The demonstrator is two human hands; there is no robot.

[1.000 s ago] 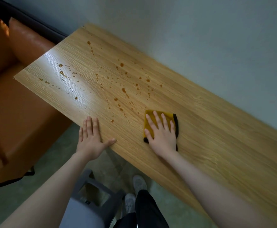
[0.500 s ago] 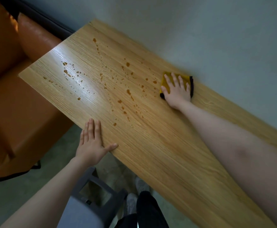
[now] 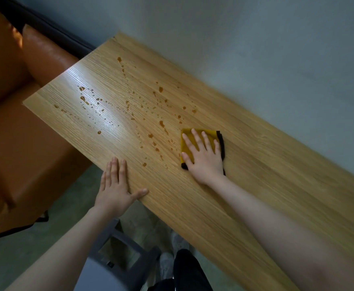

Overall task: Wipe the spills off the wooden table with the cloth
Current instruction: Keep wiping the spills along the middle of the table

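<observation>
A long wooden table (image 3: 260,177) runs along a grey wall. Brown spills (image 3: 161,124) dot its left half, from large drops to fine specks. A folded yellow cloth (image 3: 187,134) with a black edge lies at the right end of the spills. My right hand (image 3: 205,162) lies flat on the cloth, fingers spread, pressing it to the wood. My left hand (image 3: 114,190) rests palm down on the table's near edge, empty, just short of the closest drops.
An orange leather sofa (image 3: 14,143) stands against the table's left end. A grey stool (image 3: 117,255) and my shoes (image 3: 178,242) are on the floor under the near edge. The wall (image 3: 256,59) bounds the table's far side.
My right hand slid the cloth out to the wall, then pulled it back toward the near edge. The left hand stayed in place on the table edge.
</observation>
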